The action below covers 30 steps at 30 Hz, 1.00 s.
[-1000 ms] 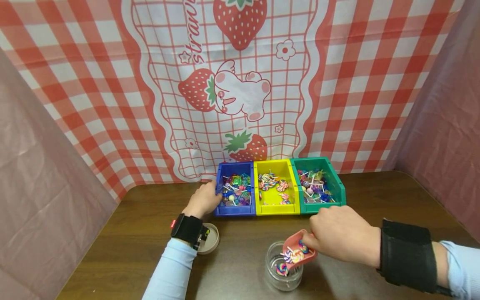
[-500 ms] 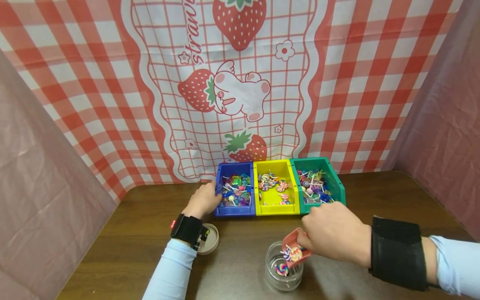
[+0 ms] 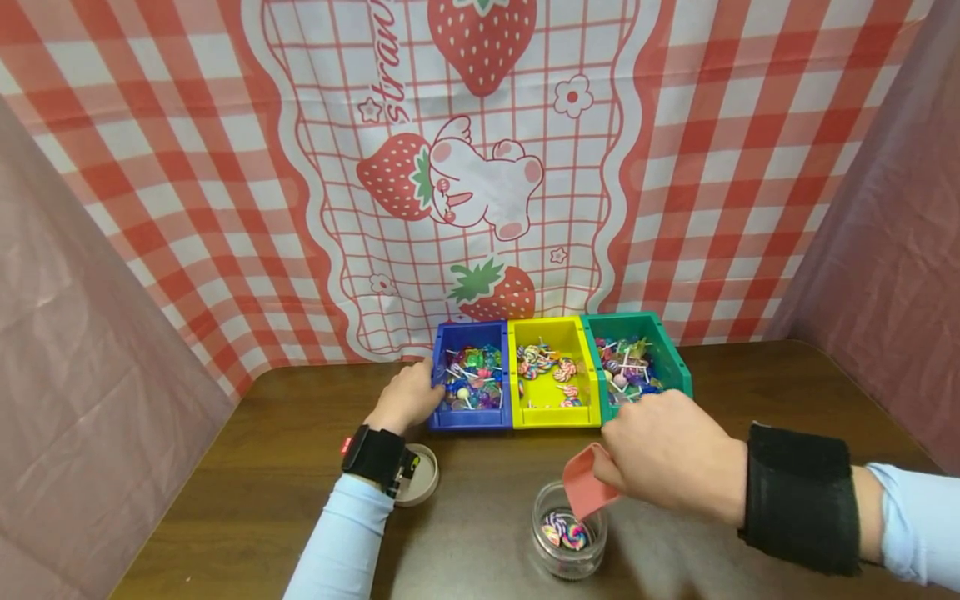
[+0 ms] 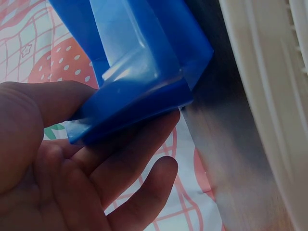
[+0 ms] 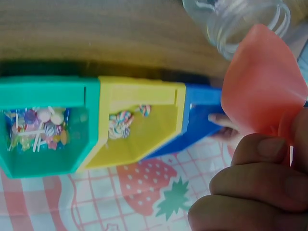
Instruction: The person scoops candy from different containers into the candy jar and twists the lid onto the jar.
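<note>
Coral-pink plastic scoop (image 3: 585,485), tipped over a round, clear, glass-like jar (image 3: 572,570).
Scoop: smooth and curved, pinched by the right hand (image 3: 670,450), its lip above the jar's open mouth; whether it touched the rim could not be told. Jar: upright on the brown wood-grain worktop (image 3: 270,467), swirl-striped multicoloured lollipops (image 3: 574,536) lying inside, no hand steadying it; a knock from the scoop could have shifted it, and a badly aimed tilt could have spilled candy outside. Left hand (image 3: 407,397): well apart from the right, thumb and fingers gripping the side of a glossy blue plastic bin (image 3: 471,420); a careless pull risked dragging the angular yellow plastic bin (image 3: 557,417) and green plastic bin (image 3: 677,371) alongside. Near that wrist lay a shallow, round, off-white lid (image 3: 427,478).
</note>
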{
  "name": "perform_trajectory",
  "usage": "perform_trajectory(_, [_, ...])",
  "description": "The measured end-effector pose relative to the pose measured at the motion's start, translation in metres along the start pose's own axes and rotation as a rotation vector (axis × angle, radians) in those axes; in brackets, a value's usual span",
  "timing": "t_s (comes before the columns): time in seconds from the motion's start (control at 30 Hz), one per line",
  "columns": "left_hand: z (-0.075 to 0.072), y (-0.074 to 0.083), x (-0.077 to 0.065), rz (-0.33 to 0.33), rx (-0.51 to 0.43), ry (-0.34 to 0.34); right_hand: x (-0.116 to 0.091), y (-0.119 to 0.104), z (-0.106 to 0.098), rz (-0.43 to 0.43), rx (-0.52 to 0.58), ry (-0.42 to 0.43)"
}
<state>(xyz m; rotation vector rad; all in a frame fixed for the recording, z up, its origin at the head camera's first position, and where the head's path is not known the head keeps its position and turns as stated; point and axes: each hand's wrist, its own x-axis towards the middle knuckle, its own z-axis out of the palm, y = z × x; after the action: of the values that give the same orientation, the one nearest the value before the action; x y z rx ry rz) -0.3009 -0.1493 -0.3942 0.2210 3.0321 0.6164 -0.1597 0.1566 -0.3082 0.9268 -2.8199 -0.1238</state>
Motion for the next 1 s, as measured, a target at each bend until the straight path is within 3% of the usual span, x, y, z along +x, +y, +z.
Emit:
perform_trajectory(0.33, [0.0,0.002,0.002,0.013,-0.004,0.012,0.029,0.031,-0.009,0.046,-0.13,0.145])
perform_trajectory(0.5, [0.004,0.002,0.001,0.005,-0.002,-0.003,0.047,0.052,0.003,0.093,-0.13,0.127])
perform_trajectory(0.6, [0.004,0.002,0.001,0.001,-0.006,0.0,0.058,0.062,0.01,0.08,-0.146,0.11])
perform_trajectory(0.8, [0.001,0.002,0.001,-0.009,-0.007,0.002,0.083,0.071,0.03,0.02,-0.332,0.09])
perform_trajectory(1.0, [0.001,0.0,0.001,-0.013,0.009,0.011,0.106,0.076,0.054,-0.054,-0.537,0.171])
